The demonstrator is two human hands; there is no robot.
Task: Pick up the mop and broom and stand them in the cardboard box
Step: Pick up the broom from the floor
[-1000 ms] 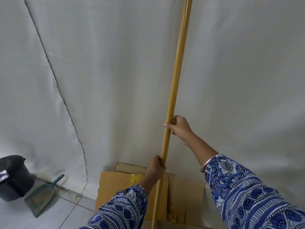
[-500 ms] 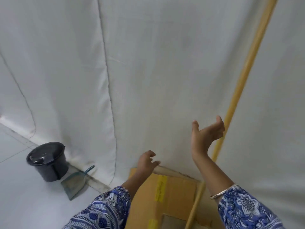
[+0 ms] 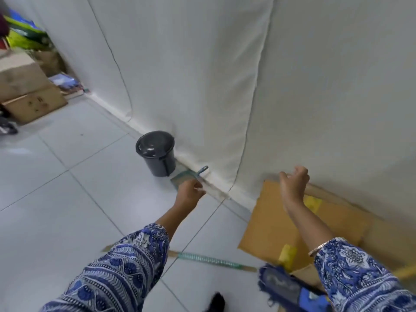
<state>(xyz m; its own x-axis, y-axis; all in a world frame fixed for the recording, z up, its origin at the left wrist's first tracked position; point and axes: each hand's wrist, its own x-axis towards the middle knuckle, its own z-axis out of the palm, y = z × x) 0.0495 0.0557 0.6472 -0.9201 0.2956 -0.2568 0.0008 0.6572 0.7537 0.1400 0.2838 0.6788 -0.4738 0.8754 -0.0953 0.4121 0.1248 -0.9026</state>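
- Since the earlier frames, both hands have let go of the yellow pole they were gripping, and the view has swung left and down toward the floor.
- The left hand reaches forward and low, fingers loosely curled, holding nothing.
- The right hand is raised with the palm turned inward, fingers half curled and empty.
- Below and behind the right hand stands the cardboard box, set against the white sheet hanging over the wall.
- Near the right forearm, at the box's near edge, is a blue fringed mop head; a short piece of yellow pole shows beside the right sleeve. Whether it sits fully inside the box cannot be told.
- Beneath both forearms, a long stick with a green patterned band lies flat on the tiled floor; it is probably the broom's handle, though its head is out of view.
- Just beyond the left hand sit a green dustpan and a dark lidded bin.
- Judgement: the stick looks light, stiff and smooth. Gripping near its middle should balance it, with a second hand steadying it upright, as a tall pole may tip the box.
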